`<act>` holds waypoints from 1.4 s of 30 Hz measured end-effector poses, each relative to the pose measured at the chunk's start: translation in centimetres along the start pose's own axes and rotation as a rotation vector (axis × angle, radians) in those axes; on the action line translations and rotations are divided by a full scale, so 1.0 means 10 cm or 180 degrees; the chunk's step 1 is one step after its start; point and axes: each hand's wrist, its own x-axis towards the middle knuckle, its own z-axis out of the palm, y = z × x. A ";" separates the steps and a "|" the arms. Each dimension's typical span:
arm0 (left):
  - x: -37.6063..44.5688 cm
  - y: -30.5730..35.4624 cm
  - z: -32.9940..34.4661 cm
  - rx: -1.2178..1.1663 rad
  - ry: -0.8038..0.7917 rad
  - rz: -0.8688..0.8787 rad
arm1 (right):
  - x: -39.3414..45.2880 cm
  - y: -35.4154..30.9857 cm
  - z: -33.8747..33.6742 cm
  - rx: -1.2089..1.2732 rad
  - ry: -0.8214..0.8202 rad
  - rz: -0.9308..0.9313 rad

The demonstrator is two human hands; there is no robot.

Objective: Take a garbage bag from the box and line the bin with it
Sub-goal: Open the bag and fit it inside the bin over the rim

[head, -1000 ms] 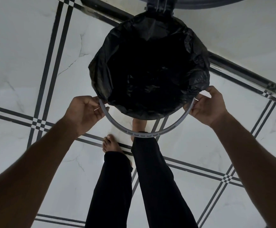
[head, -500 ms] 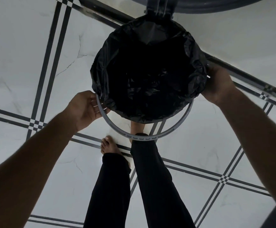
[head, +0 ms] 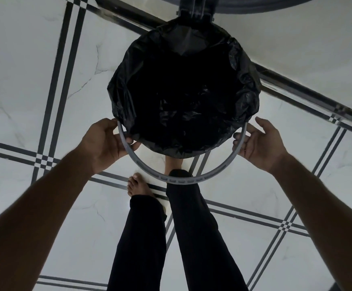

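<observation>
While the crinkled black plastic garbage bag (head: 183, 91) lines the round bin (head: 194, 11) at upper centre, the clamping step seems in hand.
Left hand (head: 105, 143) grips the thin grey plastic hoop (head: 183, 181) at centre-left, fingers curled round it; right hand (head: 261, 143) touches its opposite side, fingers loosely spread — next, the tilted hoop likely needs lowering evenly onto the bag's overhang.

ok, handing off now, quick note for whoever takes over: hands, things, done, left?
Left hand grips the grey ring on its left side.
Right hand open, fingers touching the ring's right side.
Black bag lines the bin, edge folded out over the rim; ring raised at the near side.
Done: bag in.
Left: likely press the ring down over the bag edge.
</observation>
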 end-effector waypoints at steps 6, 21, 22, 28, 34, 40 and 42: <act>-0.05 0.02 -0.03 -0.0224 -0.0001 0.0104 | 0.00 -0.04 0.07 0.0643 -0.0232 -0.0331; 0.16 0.57 0.22 0.0332 0.0462 0.0702 | 0.23 -0.77 0.42 -0.0302 0.0145 -0.0776; 0.16 0.56 0.22 0.0404 0.0460 0.0676 | 0.25 -0.77 0.41 -0.0343 0.0241 -0.0753; 0.11 0.31 0.12 0.0519 0.0466 0.0517 | 0.21 -0.33 0.11 -0.0635 0.0472 -0.0124; 0.10 0.09 0.07 0.0675 0.0427 0.0473 | 0.01 0.09 -0.14 -0.0067 0.0283 0.0109; 0.12 0.16 0.07 0.0523 0.0430 0.0653 | -0.07 0.08 -0.11 0.0876 -0.0092 -0.0117; 0.13 0.20 0.09 0.0462 0.0444 0.0665 | -0.04 0.04 -0.06 0.0842 -0.0111 -0.0165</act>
